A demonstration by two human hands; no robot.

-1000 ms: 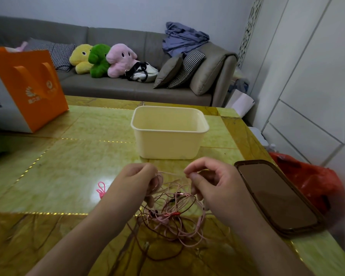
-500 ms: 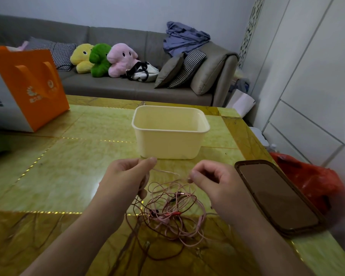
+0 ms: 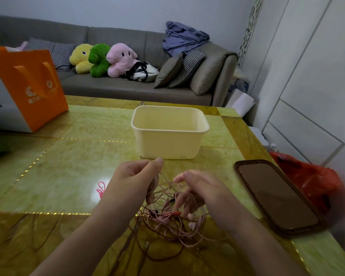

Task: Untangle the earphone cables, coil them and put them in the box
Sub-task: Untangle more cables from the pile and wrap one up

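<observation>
1. I see the left hand point(image 3: 134, 179) raised over the green surface point(image 3: 64, 172), thumb and forefinger pinched on a thin pink strand near the fingertips, the other fingers curled round a small bundle of cable.
2. Right hand point(image 3: 199, 188): fingers loosely spread and reaching down into the tangle; its grip is slack, and I cannot tell whether any strand is actually caught between the fingers.
3. Earphone cables point(image 3: 167, 222): a pink and dark red tangle lying on the surface directly below and between both hands, with pink earbuds point(image 3: 191, 221) showing near the right fingertips.
4. Box point(image 3: 168, 132): cream plastic, open-topped, upright on the surface just beyond the hands.
5. Brown lid point(image 3: 277, 196) lies flat to the right of the tangle; a pink tie point(image 3: 101, 189) lies to the left.
6. Orange bag point(image 3: 28, 86) stands at far left.
</observation>
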